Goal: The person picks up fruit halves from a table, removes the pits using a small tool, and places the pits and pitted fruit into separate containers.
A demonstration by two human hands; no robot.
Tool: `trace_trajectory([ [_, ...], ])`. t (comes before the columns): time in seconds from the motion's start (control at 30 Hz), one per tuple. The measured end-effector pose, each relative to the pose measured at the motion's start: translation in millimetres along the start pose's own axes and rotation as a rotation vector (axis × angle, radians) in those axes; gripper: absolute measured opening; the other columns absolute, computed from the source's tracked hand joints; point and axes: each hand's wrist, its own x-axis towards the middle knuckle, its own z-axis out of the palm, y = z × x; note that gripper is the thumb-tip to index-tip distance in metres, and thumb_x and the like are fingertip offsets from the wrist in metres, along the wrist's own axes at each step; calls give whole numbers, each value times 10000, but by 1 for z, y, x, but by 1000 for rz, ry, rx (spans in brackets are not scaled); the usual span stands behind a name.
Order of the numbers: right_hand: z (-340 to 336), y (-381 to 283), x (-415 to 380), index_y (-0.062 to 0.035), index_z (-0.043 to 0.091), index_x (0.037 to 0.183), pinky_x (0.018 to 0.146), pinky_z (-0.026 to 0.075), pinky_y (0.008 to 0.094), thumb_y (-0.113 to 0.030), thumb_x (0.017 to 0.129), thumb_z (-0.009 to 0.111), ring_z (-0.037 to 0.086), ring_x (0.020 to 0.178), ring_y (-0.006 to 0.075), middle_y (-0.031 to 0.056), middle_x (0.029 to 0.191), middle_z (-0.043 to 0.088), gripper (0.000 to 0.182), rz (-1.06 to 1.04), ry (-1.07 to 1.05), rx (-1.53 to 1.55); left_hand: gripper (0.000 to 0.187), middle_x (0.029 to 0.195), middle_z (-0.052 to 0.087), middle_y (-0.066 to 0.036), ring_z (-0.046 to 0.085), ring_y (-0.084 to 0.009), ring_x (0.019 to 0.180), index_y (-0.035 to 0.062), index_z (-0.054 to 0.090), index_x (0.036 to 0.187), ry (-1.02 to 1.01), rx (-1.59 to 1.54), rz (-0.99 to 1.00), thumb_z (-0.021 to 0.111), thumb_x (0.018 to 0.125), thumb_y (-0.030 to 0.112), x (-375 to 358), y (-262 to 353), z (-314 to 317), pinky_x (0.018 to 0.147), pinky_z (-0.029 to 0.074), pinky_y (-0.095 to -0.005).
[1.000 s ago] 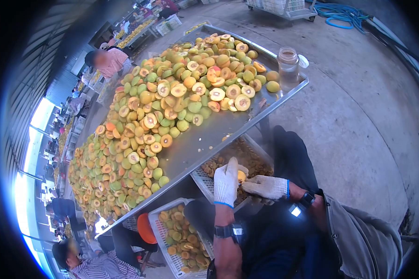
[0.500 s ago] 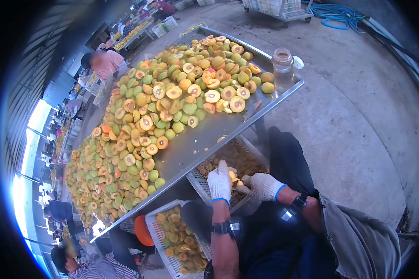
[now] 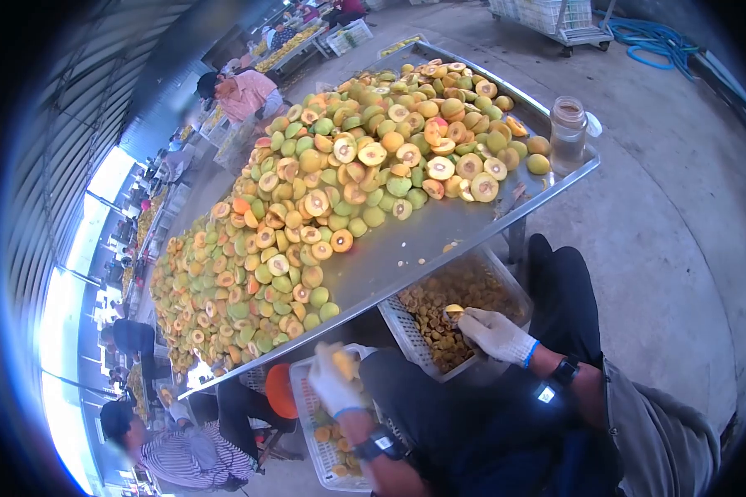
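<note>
My left hand point(image 3: 333, 383), in a white knit glove and smeared by motion, is over a white crate point(image 3: 302, 406) of peach halves at the lower left. A yellow peach half point(image 3: 346, 364) shows at its fingers. My right hand point(image 3: 497, 335), also gloved, is closed above the pit crate point(image 3: 406, 338), which holds brown peach pits point(image 3: 449, 327). From its fingertips sticks out a small spoon-like tool point(image 3: 454, 311), yellow on its upper side; its handle is hidden in the glove.
A metal table point(image 3: 389, 248) carries a large heap of halved peaches point(image 3: 331, 182). A clear jar point(image 3: 568, 137) stands at its right corner. Co-workers sit along the left, one in a striped top point(image 3: 195, 455). An orange round seat point(image 3: 281, 391) is near the left crate.
My left hand has moved left and down from beside my right hand to over the crate of halves. The right hand stays over the pits. The view has shifted.
</note>
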Motion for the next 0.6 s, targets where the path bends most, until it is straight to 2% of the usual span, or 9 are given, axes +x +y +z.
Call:
trace_trajectory([
  [0.03,3,11,8,-18,670,1147,745,524,383,-409,1060,548,674,777,257,128,848,693,419,-199,67,-124,290,937,730,-157,709,-238,827,-13,729,1065,196,21,31,583,997,229,11,-21,-15,710,539,-399],
  [0.07,3,12,10,-18,670,1147,745,524,383,-409,1060,548,674,777,257,128,848,693,419,-192,71,-118,306,961,738,-173,710,-262,860,-29,731,1073,304,343,162,580,1007,229,13,-35,-34,755,541,-414],
  [0.1,4,12,13,-20,663,1141,783,526,421,-395,1050,557,683,854,328,169,894,699,400,-212,87,-197,321,985,746,-189,712,-286,893,-44,734,1081,411,665,295,577,1016,229,16,-48,-46,800,543,-429],
  [0.13,5,11,15,-22,655,1134,822,528,459,-381,1039,566,693,931,398,211,940,706,381,-233,104,-278,321,985,746,-189,712,-286,893,-44,734,1081,407,669,296,577,1016,229,15,-45,-45,800,543,-429],
  [0.2,8,12,18,-35,647,1143,830,533,475,-376,1031,575,683,960,425,219,989,701,366,-267,139,-405,342,1085,756,-186,719,-300,969,-56,726,1128,411,378,236,619,999,242,3,-29,-41,871,547,-438],
  [0.33,12,29,26,-65,621,1192,853,544,513,-372,1004,609,678,977,438,212,1092,670,360,-374,248,-631,386,1153,739,-178,707,-278,1050,-60,705,1196,76,255,404,760,899,181,-30,16,44,946,548,-387],
  [0.4,10,29,24,-67,621,1187,841,550,515,-368,998,618,683,955,434,211,1092,661,355,-376,251,-654,455,1149,736,-183,703,-266,1050,-63,693,1226,-202,136,290,810,858,178,-46,31,88,940,550,-360],
  [0.47,8,30,24,-70,622,1182,829,557,517,-365,993,627,688,934,430,209,1092,651,351,-379,259,-674,503,1164,734,-173,704,-238,1054,-48,691,1246,-289,39,171,837,834,202,-59,37,126,941,548,-343],
  [0.6,1,49,29,-70,615,1199,781,564,504,-309,956,681,680,919,404,185,1040,639,347,-278,259,-806,502,1138,748,-171,713,-239,1022,-27,688,1273,-441,120,332,833,853,209,-61,21,153,934,553,-360],
])
